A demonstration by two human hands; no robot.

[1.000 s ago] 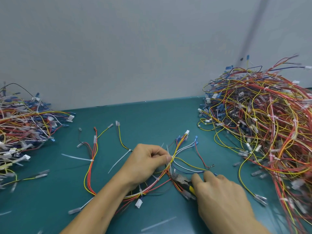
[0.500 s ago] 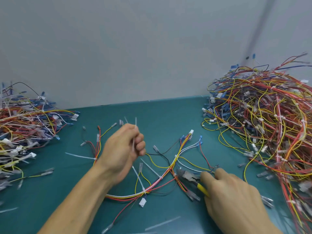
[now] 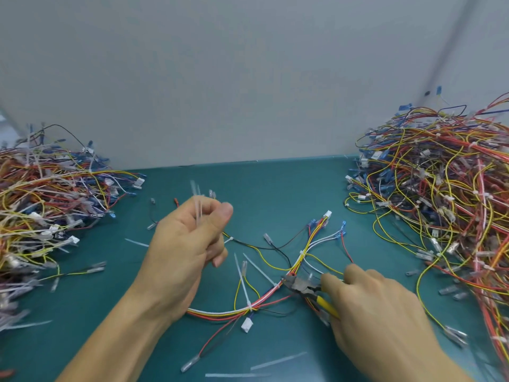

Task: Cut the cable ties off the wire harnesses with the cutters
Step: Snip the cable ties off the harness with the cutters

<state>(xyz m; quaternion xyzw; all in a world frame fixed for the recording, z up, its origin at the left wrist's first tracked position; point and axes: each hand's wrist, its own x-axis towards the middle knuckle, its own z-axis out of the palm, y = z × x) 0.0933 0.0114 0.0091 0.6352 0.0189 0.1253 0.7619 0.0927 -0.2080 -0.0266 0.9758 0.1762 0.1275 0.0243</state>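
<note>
i see my left hand lifted above the green table, with its fingers curled round a few cut cable ties. my right hand sits low on the right and grips the cutters by the yellow handles. the cutter tips touch the wire harness, which lies flat on the table between my two hands. a white tie wraps the harness just past the tips. the right pile of harnesses is big, and the left pile sits far across the table.

Bare left grip, bare right grip
</note>
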